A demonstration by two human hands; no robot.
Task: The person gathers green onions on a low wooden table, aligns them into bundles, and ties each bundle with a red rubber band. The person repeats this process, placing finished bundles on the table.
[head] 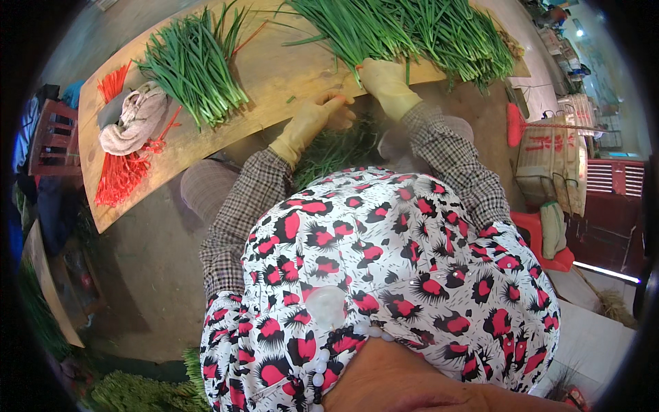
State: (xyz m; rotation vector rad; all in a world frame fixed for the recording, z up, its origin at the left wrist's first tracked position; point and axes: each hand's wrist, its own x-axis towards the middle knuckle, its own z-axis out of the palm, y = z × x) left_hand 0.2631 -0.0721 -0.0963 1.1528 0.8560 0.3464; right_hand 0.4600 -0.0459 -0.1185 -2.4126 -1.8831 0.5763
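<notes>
My left hand (314,118), in a pale yellow rubber glove, hovers just off the front edge of the wooden board (278,92), its fingers loosely bent with nothing plain to see in them. At the board's edge my right hand (383,82), gloved alike, is bent over the tips of a few green leaves beside the large pile of garlic chives (360,26); whether it grips them I cannot tell. A second pile of chives (443,41) lies to the right. Farther left on the board rests a separate chive bundle (195,67).
Red ties (121,177) and a folded beige cloth (136,121) lie at the board's left end. Loose green trimmings (334,154) are below, between my knees. On the right stand a red stool (530,232), a red-handled tool (515,125) and a pale crate (551,165).
</notes>
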